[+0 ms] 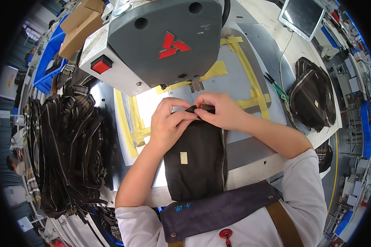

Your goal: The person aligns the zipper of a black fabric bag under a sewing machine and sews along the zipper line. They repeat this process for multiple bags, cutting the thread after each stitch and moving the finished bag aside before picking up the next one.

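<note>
A dark brown garment piece (193, 154) with a zipper down its right side and a small cream label hangs over the near table edge toward my lap. Its far end is bunched between my hands, just in front of the needle area of a large grey sewing machine (127, 45). My left hand (169, 123) pinches that fabric between thumb and fingers. From the other side, my right hand (220, 111) grips the same edge, its fingertips close to the left ones. A thin thread runs from the machine to the fabric. What lies inside the folded edge is hidden.
Dark zippered garments (66, 148) with plaid lining heap up at the left. Another dark garment (311, 99) lies at the right, beside green-handled scissors (280, 91) and a cord. Yellow tape (251, 78) frames the work plate. A screen (303, 16) stands at the far right.
</note>
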Available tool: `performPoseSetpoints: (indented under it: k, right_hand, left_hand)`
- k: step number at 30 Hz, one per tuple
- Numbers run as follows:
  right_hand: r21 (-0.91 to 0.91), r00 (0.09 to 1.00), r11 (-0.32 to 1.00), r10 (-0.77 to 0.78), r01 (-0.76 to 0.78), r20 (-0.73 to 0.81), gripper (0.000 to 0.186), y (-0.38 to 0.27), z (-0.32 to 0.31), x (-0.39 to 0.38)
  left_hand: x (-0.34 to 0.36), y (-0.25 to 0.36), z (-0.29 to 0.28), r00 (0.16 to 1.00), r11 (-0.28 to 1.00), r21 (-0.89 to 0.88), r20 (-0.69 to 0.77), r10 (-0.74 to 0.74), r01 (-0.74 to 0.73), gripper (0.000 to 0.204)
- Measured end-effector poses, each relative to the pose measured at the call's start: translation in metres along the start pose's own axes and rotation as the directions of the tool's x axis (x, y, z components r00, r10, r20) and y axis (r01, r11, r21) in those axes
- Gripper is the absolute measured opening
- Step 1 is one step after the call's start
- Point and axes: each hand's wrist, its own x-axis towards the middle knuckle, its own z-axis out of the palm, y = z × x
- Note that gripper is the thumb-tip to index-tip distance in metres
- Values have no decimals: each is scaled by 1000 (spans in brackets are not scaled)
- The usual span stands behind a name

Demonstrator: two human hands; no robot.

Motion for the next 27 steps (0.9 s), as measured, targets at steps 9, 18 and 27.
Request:
performPoseSetpoints:
  k: [9, 18, 27]
  right_hand:
    - [16, 980, 985, 173, -172, -98, 16, 9, 3, 2]
    - [-93, 988, 985, 150, -147, 32, 20, 1, -8, 0]
    - [-5, 990, 999, -55, 55, -133, 15, 10, 3, -7]
  left_hand:
    - [3, 14, 3, 973, 981, 151, 178, -146, 120, 18]
    - [-4, 10, 8, 960, 956, -94, 3, -279, 278, 16]
    - [-5, 5, 2, 885, 867, -177, 121, -450, 466, 15]
